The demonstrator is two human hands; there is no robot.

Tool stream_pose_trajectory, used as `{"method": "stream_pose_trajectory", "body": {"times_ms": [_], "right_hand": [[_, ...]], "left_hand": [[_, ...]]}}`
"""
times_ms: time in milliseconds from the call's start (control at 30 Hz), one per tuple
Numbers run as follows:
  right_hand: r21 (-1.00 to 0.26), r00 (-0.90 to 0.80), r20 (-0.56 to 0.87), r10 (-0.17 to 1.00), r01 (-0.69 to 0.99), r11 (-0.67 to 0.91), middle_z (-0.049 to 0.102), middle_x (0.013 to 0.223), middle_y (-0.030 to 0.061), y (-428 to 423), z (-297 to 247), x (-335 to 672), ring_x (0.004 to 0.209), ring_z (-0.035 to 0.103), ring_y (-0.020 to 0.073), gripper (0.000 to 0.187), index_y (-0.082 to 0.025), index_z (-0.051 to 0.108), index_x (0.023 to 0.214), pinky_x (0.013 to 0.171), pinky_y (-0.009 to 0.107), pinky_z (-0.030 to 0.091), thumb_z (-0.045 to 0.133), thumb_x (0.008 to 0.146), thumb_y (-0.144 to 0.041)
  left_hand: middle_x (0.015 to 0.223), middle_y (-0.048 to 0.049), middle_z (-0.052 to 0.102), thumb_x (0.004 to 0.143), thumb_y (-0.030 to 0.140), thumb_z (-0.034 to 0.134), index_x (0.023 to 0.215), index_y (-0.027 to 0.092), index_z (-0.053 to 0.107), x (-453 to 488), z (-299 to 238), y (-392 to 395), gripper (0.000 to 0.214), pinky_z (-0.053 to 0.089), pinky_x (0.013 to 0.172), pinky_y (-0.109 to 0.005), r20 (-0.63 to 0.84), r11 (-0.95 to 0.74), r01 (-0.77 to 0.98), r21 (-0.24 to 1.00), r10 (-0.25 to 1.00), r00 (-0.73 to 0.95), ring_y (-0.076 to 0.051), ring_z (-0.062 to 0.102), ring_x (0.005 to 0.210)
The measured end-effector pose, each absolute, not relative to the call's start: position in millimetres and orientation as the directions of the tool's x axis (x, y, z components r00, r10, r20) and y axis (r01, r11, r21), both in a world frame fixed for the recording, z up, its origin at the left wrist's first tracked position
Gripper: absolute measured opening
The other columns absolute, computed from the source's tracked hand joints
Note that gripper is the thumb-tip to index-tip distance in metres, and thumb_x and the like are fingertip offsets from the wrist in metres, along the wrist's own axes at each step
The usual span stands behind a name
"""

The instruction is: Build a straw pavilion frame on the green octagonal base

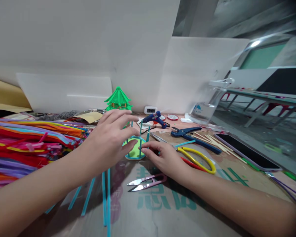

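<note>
A small model base (135,149) with a lime-green top, a blue rim and upright blue posts (140,138) rests on the table between my hands. My left hand (111,138) reaches over its left side, thumb and fingers apart, and hides part of it. At the right rim, beside a post, my right hand (165,158) has thumb and forefinger pinched together on the base. Behind my left hand stands a bright green pagoda-shaped roof (118,98). Pink thread snips (148,182) lie in front of the base, with blue strips (105,200) nearby.
Bundles of coloured pipe cleaners (27,148) fill the left. A glue gun (156,119) and a small white clock (150,110) sit behind. To the right are yellow-and-red-handled scissors (199,159), blue cutters (194,138), wooden sticks (218,144), a phone (246,151) and a water bottle (206,105).
</note>
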State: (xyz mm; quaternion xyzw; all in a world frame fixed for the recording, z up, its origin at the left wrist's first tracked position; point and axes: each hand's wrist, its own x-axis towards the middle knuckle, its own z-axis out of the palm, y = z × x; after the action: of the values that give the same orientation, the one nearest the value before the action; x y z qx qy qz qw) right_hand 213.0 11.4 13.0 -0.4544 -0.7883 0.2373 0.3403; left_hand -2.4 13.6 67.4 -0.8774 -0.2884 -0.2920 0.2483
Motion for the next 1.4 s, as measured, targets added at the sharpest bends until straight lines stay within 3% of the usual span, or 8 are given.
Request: {"method": "stream_pose_trajectory", "body": {"times_ms": [800,1400], "right_hand": [[-0.671,-0.363,0.331,0.871,0.559,0.487,0.078,0.089,0.0034,12.6,10.0,212.2,0.081,0.067,0.0182,0.023,-0.02,0.078,0.1,0.074,0.029,0.048,0.058,0.094,-0.03],[-0.685,-0.357,0.336,0.871,0.542,0.487,0.077,0.085,0.0015,12.0,9.2,212.0,0.076,0.065,0.0167,0.022,-0.02,0.077,0.098,0.069,0.027,0.046,0.057,0.093,-0.03]], "left_hand": [[0.125,-0.0084,0.067,0.097,0.021,0.057,0.095,0.02,0.07,-0.4,66.1,11.5,0.014,0.042,0.109,-0.054,0.668,-0.712,0.647,-0.273,0.344,0.66,-0.032,0.054,0.129],[0.126,-0.0093,0.067,0.096,0.019,0.057,0.097,0.02,0.071,1.1,67.9,6.5,0.014,0.042,0.108,-0.054,0.673,-0.708,0.644,-0.289,0.328,0.663,-0.032,0.054,0.129]]}}
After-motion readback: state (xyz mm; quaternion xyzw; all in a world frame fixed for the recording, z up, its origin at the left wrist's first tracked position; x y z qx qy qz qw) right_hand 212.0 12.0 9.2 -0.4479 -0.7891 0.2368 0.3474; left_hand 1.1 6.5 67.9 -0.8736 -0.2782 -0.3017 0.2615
